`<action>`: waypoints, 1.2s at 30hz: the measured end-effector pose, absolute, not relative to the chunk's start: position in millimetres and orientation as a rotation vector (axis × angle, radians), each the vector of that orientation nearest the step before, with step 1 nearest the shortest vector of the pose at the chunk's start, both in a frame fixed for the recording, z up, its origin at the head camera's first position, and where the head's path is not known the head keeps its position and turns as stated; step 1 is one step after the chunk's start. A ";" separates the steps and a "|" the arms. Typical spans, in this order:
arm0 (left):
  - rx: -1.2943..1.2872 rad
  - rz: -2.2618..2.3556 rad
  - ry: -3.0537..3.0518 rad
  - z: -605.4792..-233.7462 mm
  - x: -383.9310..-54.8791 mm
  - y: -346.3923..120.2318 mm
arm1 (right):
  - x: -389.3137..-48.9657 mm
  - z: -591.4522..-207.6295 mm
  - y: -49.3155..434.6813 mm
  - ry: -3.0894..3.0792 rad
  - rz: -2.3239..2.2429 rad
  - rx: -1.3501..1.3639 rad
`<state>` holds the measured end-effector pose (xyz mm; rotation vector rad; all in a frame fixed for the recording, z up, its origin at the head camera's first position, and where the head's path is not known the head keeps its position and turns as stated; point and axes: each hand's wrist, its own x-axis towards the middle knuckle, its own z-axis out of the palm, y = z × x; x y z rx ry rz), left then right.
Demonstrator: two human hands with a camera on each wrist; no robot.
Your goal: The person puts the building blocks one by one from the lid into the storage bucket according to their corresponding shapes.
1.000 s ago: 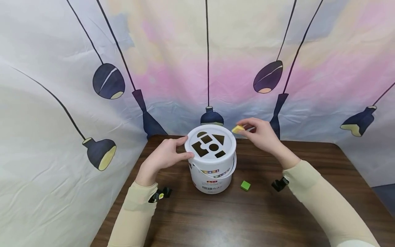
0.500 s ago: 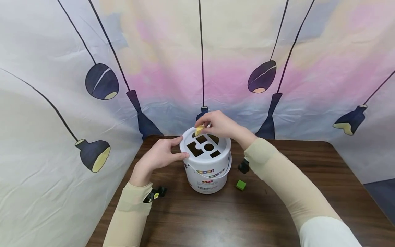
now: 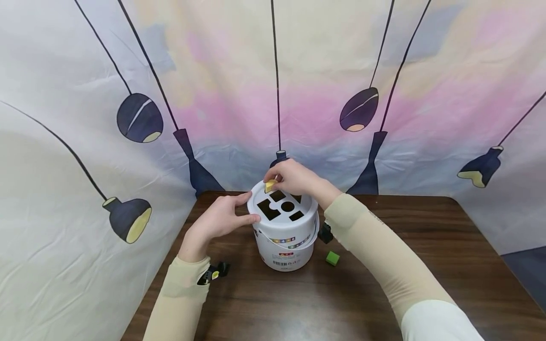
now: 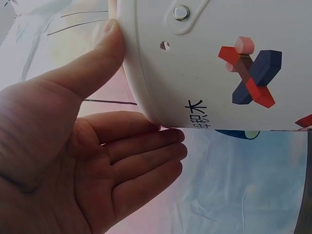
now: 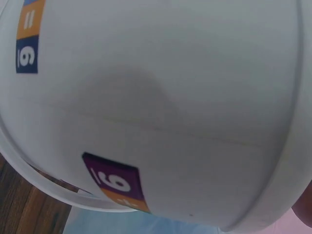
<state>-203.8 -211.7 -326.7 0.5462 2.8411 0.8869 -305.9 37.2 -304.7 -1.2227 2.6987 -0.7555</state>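
Observation:
A white bucket (image 3: 279, 244) with a shape-cut lid (image 3: 282, 220) stands upright on the table. My left hand (image 3: 218, 219) rests on the left side of the lid's rim with thumb and forefinger; its other fingers are straight in the left wrist view. Over the lid's far left, my right hand (image 3: 295, 177) pinches a small yellow block (image 3: 269, 186) at the rounded hole there. The block covers most of that hole; how deep it sits I cannot tell. Only the bucket's side (image 5: 195, 87) and a sliver of finger show in the right wrist view.
A small green block (image 3: 332, 258) lies on the brown wooden table (image 3: 362, 298), right of the bucket. The bucket's white handle (image 3: 314, 232) hangs down its right side. A curtain (image 3: 239, 94) printed with lamps hangs behind the table.
My right hand has carried the yellow block leftward from beyond the lid's right edge, then down onto the rounded hole. My left hand keeps its place on the rim.

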 end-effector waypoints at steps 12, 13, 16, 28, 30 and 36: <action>0.572 0.893 2.846 -323.6 -202.0 -211.2 | -306.4 -305.2 36.0 2.691 -0.744 -1.231; 0.573 0.897 2.845 -323.6 -202.1 -211.3 | -306.1 -304.9 36.0 2.691 -0.749 -1.230; 0.571 0.905 2.841 -323.6 -202.5 -211.3 | -305.6 -304.2 36.2 2.690 -0.763 -1.228; 0.579 0.890 2.854 -326.2 -203.0 -212.5 | -305.5 -308.9 37.2 2.685 -0.749 -1.243; 0.580 0.899 2.850 -326.4 -203.2 -212.3 | -304.9 -308.7 37.7 2.690 -0.754 -1.253; 0.583 0.910 2.849 -328.2 -202.5 -211.9 | -301.6 -311.9 44.0 2.661 -0.832 -1.233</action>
